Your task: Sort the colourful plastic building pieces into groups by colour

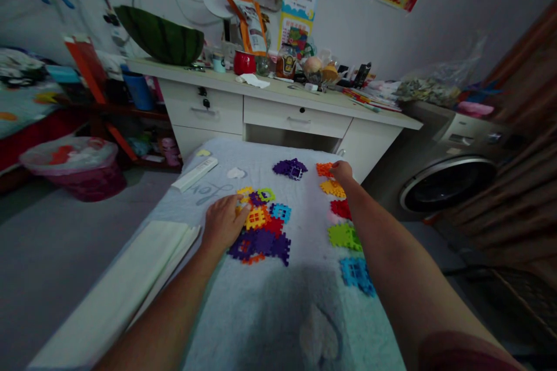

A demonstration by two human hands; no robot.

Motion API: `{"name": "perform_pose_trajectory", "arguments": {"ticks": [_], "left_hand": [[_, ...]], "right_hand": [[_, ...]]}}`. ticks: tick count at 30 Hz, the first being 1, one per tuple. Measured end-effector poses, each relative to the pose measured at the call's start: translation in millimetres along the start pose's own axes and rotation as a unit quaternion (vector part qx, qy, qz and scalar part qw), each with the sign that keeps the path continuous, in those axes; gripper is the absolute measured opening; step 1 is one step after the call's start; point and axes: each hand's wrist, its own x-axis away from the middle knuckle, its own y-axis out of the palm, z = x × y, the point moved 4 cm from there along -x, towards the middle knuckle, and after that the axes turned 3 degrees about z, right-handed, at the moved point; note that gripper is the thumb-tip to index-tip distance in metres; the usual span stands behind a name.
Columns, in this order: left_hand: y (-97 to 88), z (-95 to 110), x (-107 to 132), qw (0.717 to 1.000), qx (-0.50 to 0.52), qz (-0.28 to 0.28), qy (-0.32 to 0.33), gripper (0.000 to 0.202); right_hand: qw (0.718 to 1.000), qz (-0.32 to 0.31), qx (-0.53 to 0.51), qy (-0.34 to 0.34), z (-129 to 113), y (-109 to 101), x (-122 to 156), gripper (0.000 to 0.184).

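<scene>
My left hand (225, 219) rests at the left side of a mixed pile of plastic interlocking tiles (263, 240), thumb apart from the fingers. The pile has purple, red, yellow, blue, green and orange tiles. At the far right, my right hand (343, 171) has its fingers closed on an orange-red interlocking tile (324, 169). Toward me from it, in a column, lie yellow-orange tiles (332, 188), red tiles (340, 208), green tiles (343, 236) and blue tiles (357, 274). My right forearm partly covers some of them. A group of purple tiles (287, 168) lies at the far middle.
A pale cloth (300, 313) covers the surface under the tiles. A white box (195, 174) and folded white panels (126, 278) lie along the left. Behind stands a white desk (300, 109) with a watermelon half (163, 37); a washing machine (435, 151) is at right.
</scene>
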Motion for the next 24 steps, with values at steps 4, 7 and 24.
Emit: {"name": "perform_pose_trajectory", "arguments": {"ticks": [4, 7, 24], "left_hand": [[-1.0, 1, 0, 1.000, -0.001, -0.001, -0.002, 0.037], [-0.7, 1, 1, 1.000, 0.000, 0.000, -0.001, 0.037], [-4.0, 4, 0, 1.000, -0.007, -0.011, -0.003, 0.038]], "right_hand": [[1.000, 0.017, -0.016, 0.003, -2, 1, 2, 0.032], [0.999, 0.029, -0.032, -0.004, -5, -1, 8, 0.037], [0.894, -0.289, 0.025, -0.342, -111, 5, 175, 0.036]]}}
